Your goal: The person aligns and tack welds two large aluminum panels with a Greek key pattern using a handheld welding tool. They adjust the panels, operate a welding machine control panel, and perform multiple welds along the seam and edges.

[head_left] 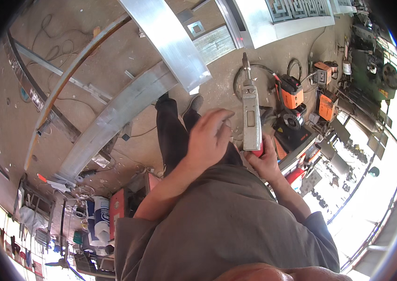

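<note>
My right hand (pixel 267 161) is closed around the red lower part of a grey welding gun (pixel 250 97). The gun's long boxy body has a slot in its side, and its dark tapered nozzle points away from me. To the left of the gun, apart from it, my left hand (pixel 209 139) is raised with bent, parted fingers and nothing visible in it. Beyond the hands, a shiny silver box-section beam (pixel 168 40) lies across a duller metal beam (pixel 114 110). The gun's nozzle touches neither beam.
Orange and black machines (pixel 292 96) with hoses stand on the floor to the right. A silver panel with square lattice work (pixel 296 25) is at the far side. Curved metal strips (pixel 60 89) and loose cables lie left. A red box (pixel 118 213) stands near my left elbow.
</note>
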{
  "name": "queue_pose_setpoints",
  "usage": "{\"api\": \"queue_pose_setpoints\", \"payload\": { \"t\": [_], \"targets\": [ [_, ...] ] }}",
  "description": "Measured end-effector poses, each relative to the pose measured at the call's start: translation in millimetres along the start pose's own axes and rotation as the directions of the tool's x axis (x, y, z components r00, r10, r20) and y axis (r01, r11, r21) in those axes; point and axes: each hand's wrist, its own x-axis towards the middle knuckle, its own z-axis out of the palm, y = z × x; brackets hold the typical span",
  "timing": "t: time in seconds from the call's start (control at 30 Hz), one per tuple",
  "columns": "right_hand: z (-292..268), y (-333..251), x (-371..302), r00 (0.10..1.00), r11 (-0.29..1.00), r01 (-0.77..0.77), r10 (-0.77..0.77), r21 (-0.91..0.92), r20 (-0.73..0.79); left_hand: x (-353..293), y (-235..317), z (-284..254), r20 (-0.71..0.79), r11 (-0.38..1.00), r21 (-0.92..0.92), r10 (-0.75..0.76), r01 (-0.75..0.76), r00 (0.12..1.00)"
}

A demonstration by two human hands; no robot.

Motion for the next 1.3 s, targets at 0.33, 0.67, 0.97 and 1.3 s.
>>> {"api": "queue_pose_setpoints", "payload": {
  "t": [0.33,0.67,0.97,1.3],
  "targets": [
    [-17,17,7,0.955,0.945,0.286,-0.267,-0.161,0.129,-32,-39,68,0.733,0.727,-0.393,-0.122,0.563,0.669],
    [-40,15,-7,0.770,0.639,0.582,-0.632,-0.503,0.088,-65,-19,113,0.614,0.653,-0.575,-0.053,0.493,0.787],
    [-57,13,14,0.703,0.656,0.682,-0.709,-0.325,0.044,-64,-6,126,0.586,0.719,-0.608,0.122,0.336,0.801],
    [-41,-26,38,0.607,0.543,0.713,-0.795,-0.443,0.001,-47,-12,113,0.389,0.809,-0.583,0.359,-0.076,0.848]
  ]
}}
